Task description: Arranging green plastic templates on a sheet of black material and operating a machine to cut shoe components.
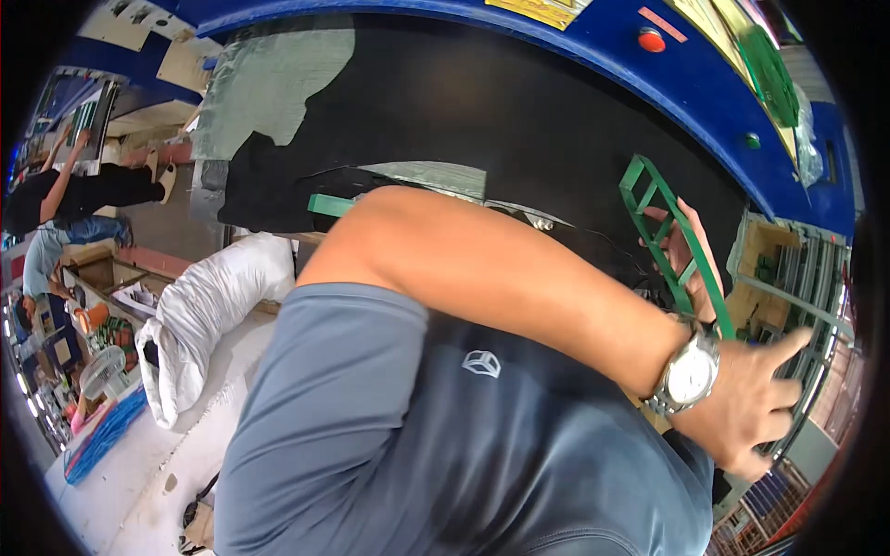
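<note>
My left arm reaches across my body to the right, a silver wristwatch (692,372) on its wrist. My left hand (742,405) is open there, its fingers apart and nothing in them. Just beyond it, my right hand (693,246) grips a green ladder-shaped cutting die (638,199) with crossbars, tilted up above the black sheet material (538,111). The die's lower end passes behind my left wrist. Another green piece (326,205) shows on the near side of the sheet, the rest of it hidden by my left arm.
A blue machine (593,56) with a red button (652,40) spans the far side. Grey-green board (260,93) shows under the sheet at left. A white roll (213,320) lies nearer. People (65,185) stand far left; metal racks (797,269) are at right.
</note>
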`<control>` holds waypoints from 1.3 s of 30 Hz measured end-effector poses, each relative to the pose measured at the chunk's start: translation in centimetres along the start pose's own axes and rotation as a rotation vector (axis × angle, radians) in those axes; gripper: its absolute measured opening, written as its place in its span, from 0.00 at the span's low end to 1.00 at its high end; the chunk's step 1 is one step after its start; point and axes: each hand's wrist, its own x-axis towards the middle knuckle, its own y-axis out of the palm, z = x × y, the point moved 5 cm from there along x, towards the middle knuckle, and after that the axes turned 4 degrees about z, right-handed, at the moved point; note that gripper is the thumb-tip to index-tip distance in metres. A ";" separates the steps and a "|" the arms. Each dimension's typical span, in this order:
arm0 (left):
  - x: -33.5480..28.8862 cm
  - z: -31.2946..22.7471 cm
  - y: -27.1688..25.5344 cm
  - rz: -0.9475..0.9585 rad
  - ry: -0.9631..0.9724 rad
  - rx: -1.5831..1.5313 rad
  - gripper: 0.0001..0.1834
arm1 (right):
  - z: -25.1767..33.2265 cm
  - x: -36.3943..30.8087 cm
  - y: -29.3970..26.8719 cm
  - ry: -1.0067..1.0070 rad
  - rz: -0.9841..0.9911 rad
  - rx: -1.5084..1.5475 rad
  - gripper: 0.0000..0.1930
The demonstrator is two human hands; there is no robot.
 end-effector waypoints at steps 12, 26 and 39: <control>-13.2 5.4 -16.2 0.594 -0.548 0.315 0.23 | 6.5 5.0 7.3 0.096 0.320 -0.905 0.35; -35.4 1.7 -42.3 0.691 -1.574 0.877 0.33 | 4.9 12.5 31.1 -0.868 0.718 -2.094 0.37; -39.4 1.1 -41.5 0.604 -1.437 1.262 0.34 | 3.5 14.3 24.0 -1.116 0.244 -1.526 0.41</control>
